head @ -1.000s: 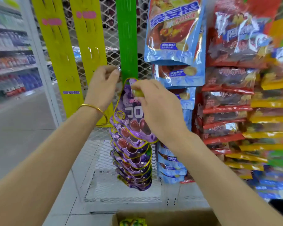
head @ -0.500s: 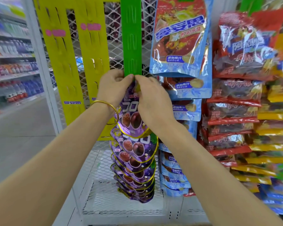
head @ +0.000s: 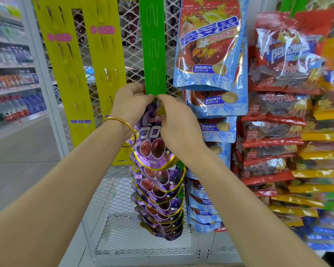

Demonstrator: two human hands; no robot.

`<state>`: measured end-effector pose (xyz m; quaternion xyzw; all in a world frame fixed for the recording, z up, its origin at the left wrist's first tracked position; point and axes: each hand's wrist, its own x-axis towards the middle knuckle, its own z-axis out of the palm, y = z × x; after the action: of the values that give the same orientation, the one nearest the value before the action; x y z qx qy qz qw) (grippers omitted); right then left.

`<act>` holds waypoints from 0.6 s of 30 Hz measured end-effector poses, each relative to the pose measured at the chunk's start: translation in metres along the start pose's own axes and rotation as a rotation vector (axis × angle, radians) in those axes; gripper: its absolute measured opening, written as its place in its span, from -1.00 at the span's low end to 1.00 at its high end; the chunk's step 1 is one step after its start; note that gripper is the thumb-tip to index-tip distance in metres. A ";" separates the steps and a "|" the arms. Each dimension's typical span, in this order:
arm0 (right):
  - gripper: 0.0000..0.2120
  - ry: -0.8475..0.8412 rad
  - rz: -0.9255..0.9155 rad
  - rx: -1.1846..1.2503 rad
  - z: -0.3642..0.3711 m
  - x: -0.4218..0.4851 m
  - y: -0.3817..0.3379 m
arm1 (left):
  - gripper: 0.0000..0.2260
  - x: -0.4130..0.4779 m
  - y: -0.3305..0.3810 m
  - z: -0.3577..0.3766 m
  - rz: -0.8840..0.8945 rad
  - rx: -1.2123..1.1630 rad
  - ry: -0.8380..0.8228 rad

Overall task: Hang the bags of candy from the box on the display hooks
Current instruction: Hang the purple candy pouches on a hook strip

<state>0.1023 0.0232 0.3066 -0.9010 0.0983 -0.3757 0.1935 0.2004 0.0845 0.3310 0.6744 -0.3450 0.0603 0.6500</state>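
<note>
Upper edge of top purple bag hidden behind fingers; yellow bags far rt blurred.

Two yellow slotted strips hang on a white wire-mesh rack. At the left, store shelves carry rows of drink bottles above a grey tiled floor. At the right hang blue pouches, beside them red bags, and yellow packs at the far edge.
</note>
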 end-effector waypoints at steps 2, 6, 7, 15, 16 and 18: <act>-0.53 -0.004 0.008 -0.003 0.001 -0.003 0.001 | -0.81 -0.001 0.000 -0.001 -0.006 0.023 -0.003; -0.48 0.043 0.009 0.040 0.000 -0.008 0.001 | -0.84 -0.002 0.000 -0.002 -0.007 0.022 0.008; -0.48 0.065 0.009 0.048 -0.002 -0.007 -0.001 | -0.86 -0.002 0.001 -0.001 -0.009 0.014 0.021; -0.51 0.038 -0.020 -0.002 -0.006 0.004 -0.007 | -0.85 -0.001 0.003 -0.003 -0.004 -0.026 0.047; -0.51 0.037 -0.017 -0.005 -0.005 0.004 -0.007 | -0.86 -0.001 0.003 -0.002 -0.005 -0.037 0.048; -0.51 0.037 -0.008 -0.010 -0.005 0.004 -0.006 | -0.90 -0.003 0.003 0.000 -0.001 -0.044 0.064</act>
<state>0.1016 0.0261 0.3147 -0.8952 0.1003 -0.3925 0.1855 0.1967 0.0858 0.3319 0.6578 -0.3249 0.0737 0.6755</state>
